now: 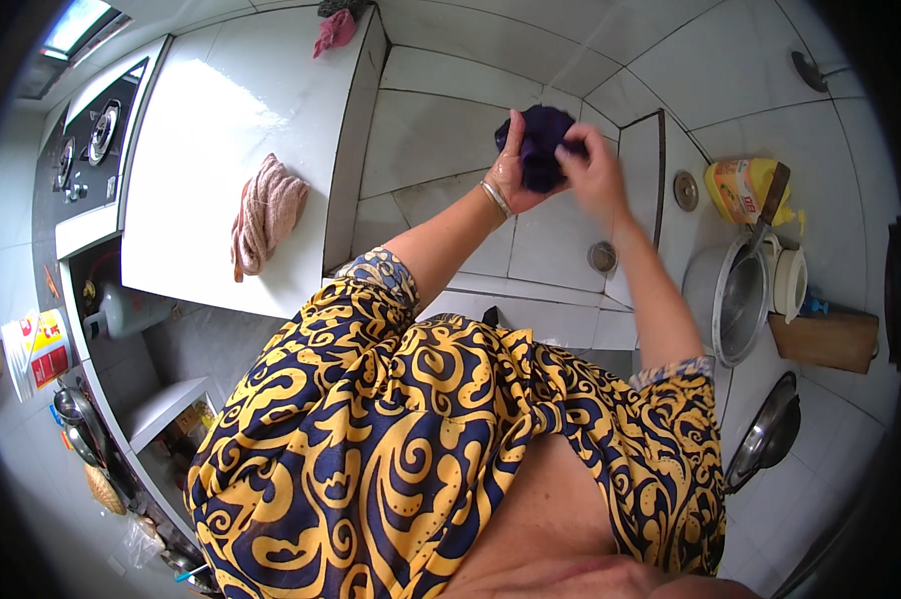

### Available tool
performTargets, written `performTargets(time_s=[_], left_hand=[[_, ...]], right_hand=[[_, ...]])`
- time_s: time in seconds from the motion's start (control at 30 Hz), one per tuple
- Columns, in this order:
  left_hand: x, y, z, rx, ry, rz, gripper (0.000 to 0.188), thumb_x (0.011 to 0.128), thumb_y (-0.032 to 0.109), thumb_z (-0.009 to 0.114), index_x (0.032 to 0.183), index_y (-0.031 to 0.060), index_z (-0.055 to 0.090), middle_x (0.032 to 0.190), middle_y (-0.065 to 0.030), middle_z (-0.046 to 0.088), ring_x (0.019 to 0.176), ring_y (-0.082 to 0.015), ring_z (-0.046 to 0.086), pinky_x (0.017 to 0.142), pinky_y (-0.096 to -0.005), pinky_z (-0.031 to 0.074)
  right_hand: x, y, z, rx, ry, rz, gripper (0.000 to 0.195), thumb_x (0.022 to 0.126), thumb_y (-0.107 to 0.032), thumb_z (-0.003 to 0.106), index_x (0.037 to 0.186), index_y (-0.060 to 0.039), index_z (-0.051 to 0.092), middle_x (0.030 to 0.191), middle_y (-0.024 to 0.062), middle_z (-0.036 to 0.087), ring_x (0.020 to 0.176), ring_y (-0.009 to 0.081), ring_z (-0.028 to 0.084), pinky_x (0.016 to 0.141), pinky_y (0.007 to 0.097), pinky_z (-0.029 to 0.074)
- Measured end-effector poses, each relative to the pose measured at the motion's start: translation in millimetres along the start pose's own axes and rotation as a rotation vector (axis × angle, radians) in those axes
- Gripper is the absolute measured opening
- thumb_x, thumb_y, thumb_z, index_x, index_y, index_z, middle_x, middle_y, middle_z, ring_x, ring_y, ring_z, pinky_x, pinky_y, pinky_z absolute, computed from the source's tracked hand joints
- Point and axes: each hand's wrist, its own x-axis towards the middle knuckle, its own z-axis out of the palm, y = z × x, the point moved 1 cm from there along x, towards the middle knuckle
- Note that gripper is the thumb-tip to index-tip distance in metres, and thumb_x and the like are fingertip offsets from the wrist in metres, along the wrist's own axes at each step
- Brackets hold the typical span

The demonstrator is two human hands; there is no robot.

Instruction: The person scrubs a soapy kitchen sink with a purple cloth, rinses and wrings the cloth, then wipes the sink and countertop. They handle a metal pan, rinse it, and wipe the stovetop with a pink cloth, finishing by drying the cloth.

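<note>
Over the tiled sink basin (458, 217), my left hand (516, 176) holds a dark purple cloth (542, 146), with the thumb upright at its left side. My right hand (594, 166), a little blurred, has its fingers at the cloth's right edge and seems to pinch it. A silver bangle (496, 198) is round my left wrist. The round drain (602, 257) lies in the basin below my right forearm. On the white counter to the left lies a bunched pinkish-beige cloth (269, 213).
A yellow pump bottle (742, 189), a metal pot (720, 299) with a wooden-handled utensil (769, 202), and a wooden block (825, 341) stand at the right. A pink cloth (335, 32) lies at the counter's far edge. A gas stove (91, 150) is at far left.
</note>
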Motion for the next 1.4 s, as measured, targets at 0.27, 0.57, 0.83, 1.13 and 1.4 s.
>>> performTargets(time_s=[0.27, 0.57, 0.83, 1.13, 1.4], left_hand=[[-9, -14, 9, 0.034, 0.316, -0.078, 0.036, 0.071, 0.025, 0.073, 0.102, 0.0131, 0.059, 0.097, -0.0032, 0.062, 0.089, -0.0182, 0.059, 0.083, -0.0351, 0.047], [-6, -92, 44, -0.103, 0.032, -0.423, 0.043, 0.07, 0.02, 0.073, 0.108, 0.0079, 0.056, 0.1, -0.0041, 0.062, 0.092, -0.0159, 0.059, 0.085, -0.0326, 0.047], [24, -70, 44, 0.75, 0.028, -0.269, 0.025, 0.068, 0.019, 0.07, 0.089, 0.0052, 0.064, 0.086, -0.006, 0.065, 0.076, -0.0165, 0.062, 0.071, -0.0314, 0.051], [53, -8, 35, 1.824, 0.279, 0.308, 0.042, 0.066, 0.018, 0.069, 0.103, 0.0025, 0.056, 0.089, -0.0099, 0.063, 0.083, -0.021, 0.06, 0.074, -0.0329, 0.048], [34, 33, 75, 1.277, 0.082, -0.058, 0.058, 0.075, 0.048, 0.063, 0.107, 0.0002, 0.056, 0.095, -0.0069, 0.062, 0.089, -0.0152, 0.058, 0.083, -0.026, 0.043]], right_hand=[[-76, 76, -47, 0.834, -0.014, 0.507, 0.041, 0.086, -0.037, 0.057, 0.117, -0.0106, 0.051, 0.12, 0.0072, 0.052, 0.11, 0.0278, 0.051, 0.093, 0.0406, 0.041], [-51, 79, 0, 1.898, 0.13, 0.197, 0.055, 0.091, -0.05, 0.035, 0.131, -0.011, 0.039, 0.12, 0.0053, 0.048, 0.121, 0.0251, 0.04, 0.097, 0.0439, 0.036], [5, 50, -83, 0.561, 0.068, 0.432, 0.039, 0.078, -0.031, 0.063, 0.107, -0.0057, 0.057, 0.093, 0.0079, 0.061, 0.078, 0.0225, 0.06, 0.07, 0.033, 0.048], [67, 31, -25, -0.42, 0.382, -0.074, 0.04, 0.062, -0.031, 0.068, 0.091, -0.0045, 0.06, 0.094, 0.0154, 0.058, 0.093, 0.0335, 0.055, 0.081, 0.041, 0.045], [82, 18, -33, -0.283, 0.574, -0.008, 0.036, 0.07, -0.025, 0.067, 0.097, -0.0032, 0.056, 0.093, 0.011, 0.059, 0.082, 0.024, 0.057, 0.071, 0.033, 0.045]])
